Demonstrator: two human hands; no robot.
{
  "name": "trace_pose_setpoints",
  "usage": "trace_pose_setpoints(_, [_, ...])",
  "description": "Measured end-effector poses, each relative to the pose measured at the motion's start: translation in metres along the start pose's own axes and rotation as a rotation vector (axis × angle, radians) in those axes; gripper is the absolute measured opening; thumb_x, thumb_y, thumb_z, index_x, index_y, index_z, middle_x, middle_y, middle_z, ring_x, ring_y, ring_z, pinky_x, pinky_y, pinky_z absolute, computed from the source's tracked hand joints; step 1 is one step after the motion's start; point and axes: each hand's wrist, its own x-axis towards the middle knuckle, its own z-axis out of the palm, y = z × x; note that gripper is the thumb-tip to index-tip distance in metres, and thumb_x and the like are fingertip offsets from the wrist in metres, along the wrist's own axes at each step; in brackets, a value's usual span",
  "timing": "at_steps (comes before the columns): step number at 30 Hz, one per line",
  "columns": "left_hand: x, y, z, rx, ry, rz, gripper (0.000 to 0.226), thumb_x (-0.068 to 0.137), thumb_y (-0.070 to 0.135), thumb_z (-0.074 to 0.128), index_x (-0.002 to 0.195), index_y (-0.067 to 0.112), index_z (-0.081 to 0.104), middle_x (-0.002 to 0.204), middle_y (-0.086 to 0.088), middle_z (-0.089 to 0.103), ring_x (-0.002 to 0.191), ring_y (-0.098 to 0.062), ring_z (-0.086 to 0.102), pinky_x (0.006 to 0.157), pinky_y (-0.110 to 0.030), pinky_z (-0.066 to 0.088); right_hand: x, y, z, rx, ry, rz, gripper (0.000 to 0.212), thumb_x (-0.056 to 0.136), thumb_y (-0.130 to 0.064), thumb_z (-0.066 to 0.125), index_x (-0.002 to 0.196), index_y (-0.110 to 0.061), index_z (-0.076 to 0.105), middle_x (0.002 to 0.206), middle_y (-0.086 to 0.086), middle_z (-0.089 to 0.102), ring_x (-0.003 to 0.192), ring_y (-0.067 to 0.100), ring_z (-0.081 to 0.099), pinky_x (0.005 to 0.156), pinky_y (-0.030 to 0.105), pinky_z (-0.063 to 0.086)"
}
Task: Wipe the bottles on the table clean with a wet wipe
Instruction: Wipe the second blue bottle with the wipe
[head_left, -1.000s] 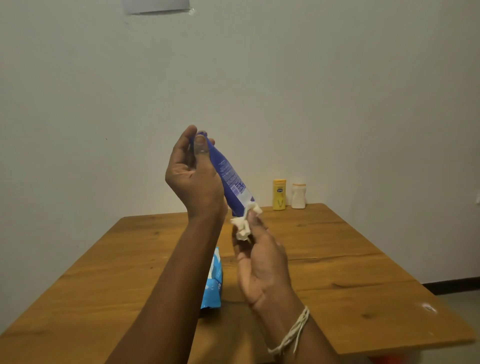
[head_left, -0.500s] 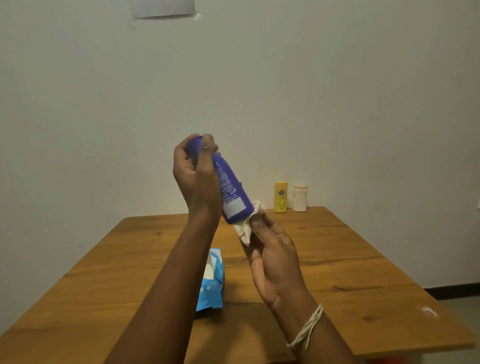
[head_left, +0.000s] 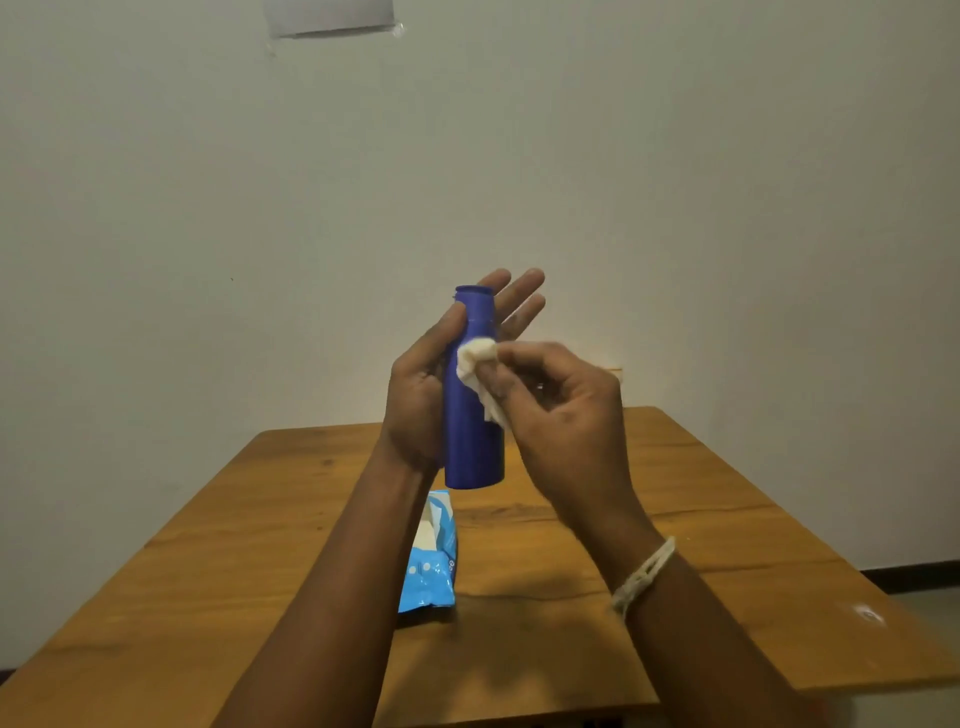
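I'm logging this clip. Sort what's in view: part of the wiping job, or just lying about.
In the job:
blue bottle, upright in the left hand
wipe, pinched by the right hand against the bottle
wipe pack on the table

Lying about:
paper taped to the wall

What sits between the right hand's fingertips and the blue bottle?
In the head view, a crumpled white wet wipe: the right hand pinches it against the upright blue plastic bottle, just below the cap. The left hand supports the bottle.
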Motion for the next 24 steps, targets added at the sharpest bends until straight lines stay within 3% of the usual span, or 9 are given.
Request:
trace_pose_setpoints(3, [0.002,-0.002,-0.005,-0.03,-0.028,-0.025,0.056,0.104,0.036,0.026,0.154,0.011,0.028,0.161,-0.013,0.034,0.147,-0.034,0.035,0.117,-0.048,0.035,0.003,0.002,-0.001,-0.195,-0.016,-0.207,0.023,0.09,-0.02,0.07,0.112,-0.01,0.07,0.102,-0.003,0.071,0.093,0.009,0.065,0.077,0.017,0.055])
trace_pose_setpoints(7, [0.005,-0.001,-0.006,-0.217,0.022,0.076,0.038,0.106,0.033,0.028,0.136,0.015,0.043,0.146,-0.012,0.053,0.14,-0.036,0.046,0.109,-0.064,0.038,-0.034,0.013,-0.005,-0.324,-0.168,-0.361,0.026,0.088,-0.023,0.066,0.11,-0.008,0.07,0.1,-0.002,0.067,0.094,0.005,0.061,0.081,0.009,0.049])
trace_pose_setpoints(10, [0.005,-0.003,-0.005,-0.333,0.16,0.151,0.036,0.106,0.033,0.032,0.122,0.01,0.055,0.126,-0.01,0.067,0.13,-0.034,0.058,0.105,-0.064,0.043,-0.033,0.018,-0.019,-0.239,-0.089,-0.251,0.024,0.089,-0.027,0.068,0.109,-0.014,0.07,0.098,-0.009,0.068,0.093,0.005,0.062,0.073,0.007,0.047])
trace_pose_setpoints(14, [0.006,-0.006,-0.003,-0.44,0.37,0.217,0.04,0.106,0.034,0.033,0.122,0.005,0.055,0.099,-0.011,0.077,0.098,-0.032,0.075,0.102,-0.056,0.047,-0.034,0.021,-0.014,-0.073,0.091,-0.036,0.023,0.087,-0.031,0.065,0.109,-0.025,0.069,0.098,-0.013,0.072,0.094,0.009,0.068,0.071,0.019,0.058])
trace_pose_setpoints(16, [0.006,-0.009,-0.001,-0.44,0.438,0.26,0.041,0.106,0.034,0.033,0.124,0.005,0.054,0.096,-0.012,0.077,0.091,-0.031,0.076,0.098,-0.054,0.05,-0.041,0.02,0.0,-0.034,0.165,0.007,0.023,0.086,-0.029,0.067,0.108,-0.024,0.07,0.095,-0.014,0.073,0.093,0.008,0.07,0.071,0.02,0.059])
trace_pose_setpoints(20, [0.002,-0.011,-0.003,-0.381,0.41,0.266,0.044,0.106,0.036,0.03,0.125,0.006,0.056,0.102,-0.011,0.077,0.097,-0.03,0.075,0.093,-0.051,0.054,-0.05,0.017,0.007,-0.075,0.171,-0.036,0.029,0.083,-0.044,0.063,0.106,-0.027,0.068,0.096,-0.018,0.07,0.094,0.005,0.068,0.071,0.017,0.059])
trace_pose_setpoints(24, [-0.006,-0.005,-0.009,-0.34,0.205,0.25,0.041,0.106,0.036,0.03,0.133,0.011,0.049,0.129,-0.01,0.066,0.127,-0.032,0.06,0.1,-0.058,0.05,-0.045,0.023,-0.005,-0.002,0.09,0.099,0.024,0.084,-0.037,0.064,0.105,-0.029,0.07,0.096,-0.013,0.073,0.096,0.005,0.068,0.073,0.027,0.061])
